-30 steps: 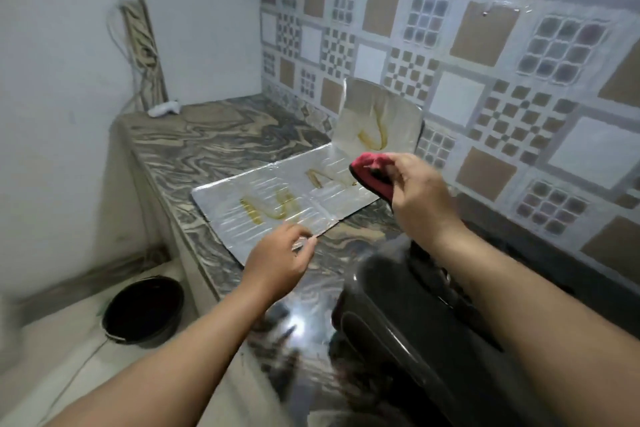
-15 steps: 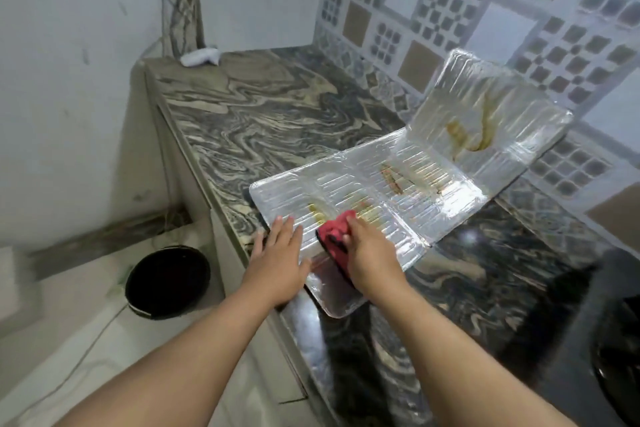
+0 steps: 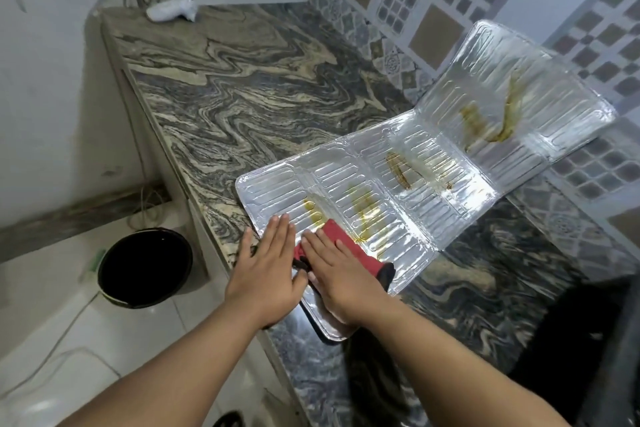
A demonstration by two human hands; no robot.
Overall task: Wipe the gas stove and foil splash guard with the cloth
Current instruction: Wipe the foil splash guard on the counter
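Observation:
The foil splash guard [image 3: 398, 191] lies mostly flat on the marble counter, its far panel leaning against the tiled wall, with yellow-brown grease streaks on all three panels. A red cloth [image 3: 346, 243] lies on the near panel. My right hand [image 3: 341, 282] presses flat on the cloth. My left hand [image 3: 266, 270] lies flat with fingers together on the guard's near-left corner, beside the cloth. The black gas stove [image 3: 595, 340] shows only as a dark edge at the lower right.
The marble counter [image 3: 242, 94] stretches to the back wall, with a small white object [image 3: 171, 9] at its far end. A black bucket [image 3: 145, 269] stands on the floor left of the counter. Patterned tiles [image 3: 433, 3] cover the right wall.
My right hand brought the cloth from the air above the stove down onto the foil and has slid it toward the near edge. My left hand moved onto the guard's near-left corner.

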